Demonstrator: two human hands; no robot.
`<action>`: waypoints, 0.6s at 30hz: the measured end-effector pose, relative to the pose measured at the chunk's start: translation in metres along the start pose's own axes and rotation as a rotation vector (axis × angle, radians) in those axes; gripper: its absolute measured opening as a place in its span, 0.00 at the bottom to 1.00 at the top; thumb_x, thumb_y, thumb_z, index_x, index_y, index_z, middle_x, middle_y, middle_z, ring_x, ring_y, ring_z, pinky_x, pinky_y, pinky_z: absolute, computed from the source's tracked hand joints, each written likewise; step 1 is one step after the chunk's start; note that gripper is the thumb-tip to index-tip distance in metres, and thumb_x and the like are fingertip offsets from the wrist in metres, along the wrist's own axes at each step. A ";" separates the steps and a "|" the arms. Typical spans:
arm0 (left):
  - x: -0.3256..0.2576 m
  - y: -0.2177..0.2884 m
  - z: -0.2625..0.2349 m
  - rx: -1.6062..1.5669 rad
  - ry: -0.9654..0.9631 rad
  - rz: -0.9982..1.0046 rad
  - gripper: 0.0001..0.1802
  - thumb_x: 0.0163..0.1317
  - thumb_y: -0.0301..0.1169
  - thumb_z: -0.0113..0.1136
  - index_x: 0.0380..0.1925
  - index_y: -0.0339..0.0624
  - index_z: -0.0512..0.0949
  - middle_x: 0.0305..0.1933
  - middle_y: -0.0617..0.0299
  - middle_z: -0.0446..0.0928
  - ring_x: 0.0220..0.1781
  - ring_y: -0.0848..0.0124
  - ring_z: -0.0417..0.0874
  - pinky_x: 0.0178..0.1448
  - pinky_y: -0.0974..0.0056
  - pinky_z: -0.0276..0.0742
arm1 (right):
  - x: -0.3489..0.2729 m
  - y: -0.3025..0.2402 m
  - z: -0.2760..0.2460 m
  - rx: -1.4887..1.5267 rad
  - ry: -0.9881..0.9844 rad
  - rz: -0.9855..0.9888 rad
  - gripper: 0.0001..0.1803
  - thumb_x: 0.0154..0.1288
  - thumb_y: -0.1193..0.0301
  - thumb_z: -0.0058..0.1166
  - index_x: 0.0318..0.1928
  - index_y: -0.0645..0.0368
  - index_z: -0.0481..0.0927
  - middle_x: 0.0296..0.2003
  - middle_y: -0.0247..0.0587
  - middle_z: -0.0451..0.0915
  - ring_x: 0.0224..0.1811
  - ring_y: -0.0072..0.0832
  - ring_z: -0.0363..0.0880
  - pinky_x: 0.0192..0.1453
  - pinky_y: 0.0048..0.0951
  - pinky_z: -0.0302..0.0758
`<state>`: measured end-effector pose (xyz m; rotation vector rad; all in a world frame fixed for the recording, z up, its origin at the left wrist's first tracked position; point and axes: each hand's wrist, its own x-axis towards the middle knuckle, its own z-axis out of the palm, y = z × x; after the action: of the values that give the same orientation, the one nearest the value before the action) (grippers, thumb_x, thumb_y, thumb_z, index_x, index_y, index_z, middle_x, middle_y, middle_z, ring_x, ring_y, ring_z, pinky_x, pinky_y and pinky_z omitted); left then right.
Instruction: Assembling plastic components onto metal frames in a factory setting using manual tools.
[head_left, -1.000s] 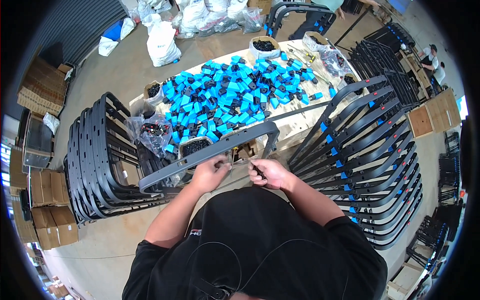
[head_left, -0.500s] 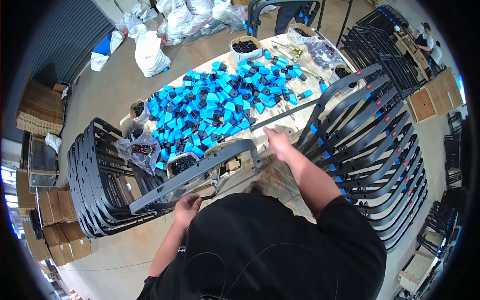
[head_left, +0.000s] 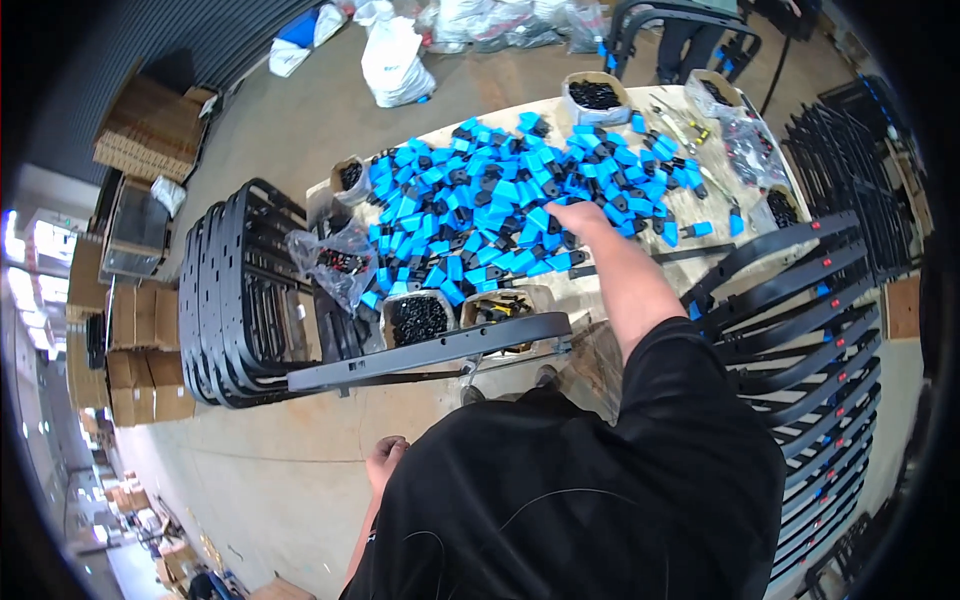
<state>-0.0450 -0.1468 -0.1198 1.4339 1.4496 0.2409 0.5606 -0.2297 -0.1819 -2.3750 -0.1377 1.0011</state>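
Note:
My right hand (head_left: pixel 582 218) reaches over the heap of blue-and-black plastic caps (head_left: pixel 490 195), its thumb side stretched toward them. Its other fingers are partly hidden, and I see nothing held in it. Low at my left side, my left hand (head_left: pixel 384 460) is curled closed, away from the table; anything inside it is too small to make out. In front of me a dark grey curved metal frame (head_left: pixel 440 350) lies across the table's near edge, with neither hand on it.
Boxes of small black parts (head_left: pixel 418 320) stand around the heap, beside a box with yellow-handled tools (head_left: pixel 500 308). Curved frames are stacked at left (head_left: pixel 215 300) and right (head_left: pixel 800 350). A person (head_left: pixel 690 45) stands beyond the table. White sacks (head_left: pixel 395 65) lie behind.
My right hand has moved from the table's near edge forward onto the caps. The left hand has come away from the frame and dropped to my side. The view has shifted left.

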 end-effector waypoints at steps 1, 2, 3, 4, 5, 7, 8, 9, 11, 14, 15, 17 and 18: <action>-0.005 0.000 0.001 -0.068 0.041 -0.058 0.09 0.70 0.28 0.59 0.41 0.31 0.82 0.34 0.61 0.83 0.33 0.77 0.80 0.38 0.69 0.77 | 0.003 0.002 -0.005 -0.018 0.002 -0.017 0.48 0.55 0.35 0.62 0.60 0.68 0.80 0.64 0.58 0.76 0.67 0.46 0.76 0.69 0.40 0.72; -0.006 -0.007 -0.001 -0.076 0.056 -0.063 0.09 0.70 0.28 0.59 0.41 0.31 0.82 0.34 0.61 0.83 0.33 0.77 0.80 0.38 0.69 0.77 | 0.006 0.004 -0.004 -0.007 0.029 -0.027 0.47 0.55 0.37 0.63 0.60 0.68 0.80 0.64 0.58 0.77 0.66 0.45 0.77 0.68 0.40 0.73; -0.004 -0.017 -0.005 -0.073 0.067 -0.070 0.09 0.70 0.28 0.59 0.41 0.32 0.82 0.34 0.61 0.83 0.34 0.77 0.80 0.39 0.70 0.77 | 0.007 0.007 -0.004 0.006 0.058 -0.035 0.46 0.55 0.38 0.64 0.59 0.68 0.80 0.63 0.58 0.78 0.65 0.45 0.78 0.67 0.40 0.74; -0.005 -0.021 -0.006 -0.068 0.074 -0.076 0.09 0.70 0.28 0.60 0.42 0.32 0.82 0.34 0.62 0.83 0.34 0.77 0.80 0.39 0.70 0.77 | 0.007 0.008 -0.007 0.021 0.066 -0.028 0.44 0.55 0.41 0.66 0.59 0.68 0.81 0.61 0.58 0.80 0.63 0.44 0.80 0.64 0.40 0.76; -0.007 -0.024 -0.008 -0.074 0.081 -0.079 0.09 0.70 0.28 0.60 0.42 0.32 0.82 0.34 0.62 0.83 0.34 0.77 0.80 0.39 0.70 0.77 | 0.008 0.011 -0.008 0.016 0.062 -0.035 0.44 0.55 0.41 0.66 0.59 0.68 0.81 0.61 0.58 0.80 0.63 0.44 0.80 0.64 0.40 0.76; -0.010 -0.026 -0.007 -0.168 0.060 -0.054 0.09 0.71 0.29 0.60 0.42 0.32 0.81 0.34 0.62 0.83 0.33 0.77 0.80 0.39 0.70 0.77 | 0.011 0.020 -0.016 0.120 -0.022 -0.021 0.42 0.56 0.40 0.64 0.57 0.65 0.84 0.62 0.57 0.79 0.65 0.43 0.78 0.69 0.40 0.72; -0.008 -0.032 -0.005 -0.172 0.058 -0.053 0.09 0.71 0.29 0.60 0.42 0.32 0.81 0.34 0.62 0.83 0.33 0.77 0.80 0.39 0.70 0.77 | 0.014 0.024 -0.018 0.105 -0.035 -0.011 0.43 0.56 0.41 0.64 0.59 0.66 0.81 0.63 0.59 0.77 0.65 0.44 0.78 0.67 0.41 0.73; -0.005 -0.042 -0.002 -0.161 0.068 -0.064 0.09 0.71 0.28 0.59 0.42 0.32 0.81 0.34 0.62 0.83 0.33 0.77 0.80 0.39 0.70 0.77 | 0.016 0.027 -0.014 0.104 -0.031 -0.012 0.43 0.56 0.41 0.64 0.59 0.66 0.81 0.63 0.59 0.77 0.65 0.44 0.78 0.67 0.41 0.73; 0.001 -0.042 0.006 -0.141 0.065 -0.070 0.09 0.70 0.28 0.59 0.42 0.32 0.81 0.34 0.62 0.83 0.33 0.77 0.80 0.39 0.70 0.77 | 0.015 0.031 -0.001 0.181 0.068 -0.025 0.47 0.57 0.38 0.62 0.64 0.66 0.78 0.66 0.59 0.74 0.66 0.45 0.77 0.68 0.41 0.72; -0.001 -0.027 0.017 -0.002 0.055 -0.074 0.09 0.70 0.28 0.59 0.41 0.33 0.82 0.34 0.63 0.82 0.34 0.77 0.80 0.39 0.70 0.77 | 0.002 0.014 -0.006 0.016 -0.012 -0.052 0.54 0.57 0.32 0.58 0.64 0.71 0.75 0.68 0.61 0.72 0.70 0.47 0.72 0.71 0.41 0.69; 0.000 -0.020 0.020 0.031 0.024 -0.066 0.09 0.70 0.28 0.59 0.41 0.33 0.82 0.34 0.62 0.83 0.34 0.77 0.80 0.39 0.70 0.77 | 0.002 0.013 -0.009 -0.026 -0.001 -0.051 0.54 0.56 0.30 0.57 0.64 0.71 0.76 0.68 0.61 0.72 0.70 0.48 0.73 0.71 0.42 0.69; 0.003 -0.007 0.022 0.077 -0.013 -0.050 0.09 0.69 0.29 0.60 0.41 0.32 0.82 0.34 0.62 0.83 0.35 0.77 0.81 0.40 0.70 0.78 | 0.000 0.010 -0.012 -0.040 0.018 -0.039 0.54 0.55 0.28 0.56 0.62 0.67 0.79 0.67 0.59 0.74 0.68 0.48 0.75 0.70 0.42 0.71; 0.003 -0.001 0.024 0.156 -0.038 -0.009 0.10 0.69 0.29 0.60 0.42 0.32 0.83 0.35 0.61 0.83 0.35 0.76 0.81 0.41 0.69 0.78 | -0.001 0.009 -0.014 -0.066 -0.005 -0.040 0.53 0.55 0.28 0.56 0.61 0.66 0.80 0.66 0.57 0.75 0.67 0.47 0.75 0.70 0.42 0.71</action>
<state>-0.0269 -0.1563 -0.1329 1.5490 1.4693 0.0959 0.5683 -0.2436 -0.1784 -2.4194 -0.2229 0.9979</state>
